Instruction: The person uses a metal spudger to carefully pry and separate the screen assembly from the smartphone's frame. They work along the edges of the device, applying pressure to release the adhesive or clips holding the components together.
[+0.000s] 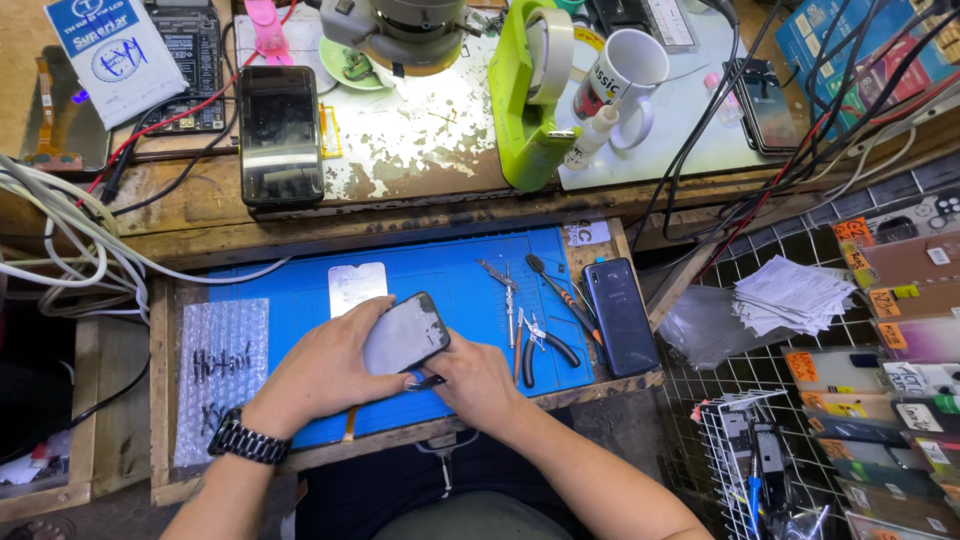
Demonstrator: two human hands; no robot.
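Phone (405, 333) tilted over blue mat (450, 280), gripped by L hand (325, 370) for support, rear side up. R hand (478, 380) pinches thin dark tool (425, 382) against lower edge. Pliers (545, 345), tweezers (508, 300) & 2nd phone (620, 315) parked to the right, within reach.

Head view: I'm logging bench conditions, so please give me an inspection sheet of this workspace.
Surface: blue mat on a worn wooden tray, partly covered.
Job's things: grey phone panel, tilted, held above the mat; thin dark tool at its lower edge.
Clutter: tweezers and pliers, dark phone, bubble wrap, white mug, tape roll, black phone.
Grippers: left hand cups the panel; right hand pinches the tool, fingers closed.
Cables: white bundle at left; red and black leads at right.
Surroundings: wire rack of packaged cases, paper stack.
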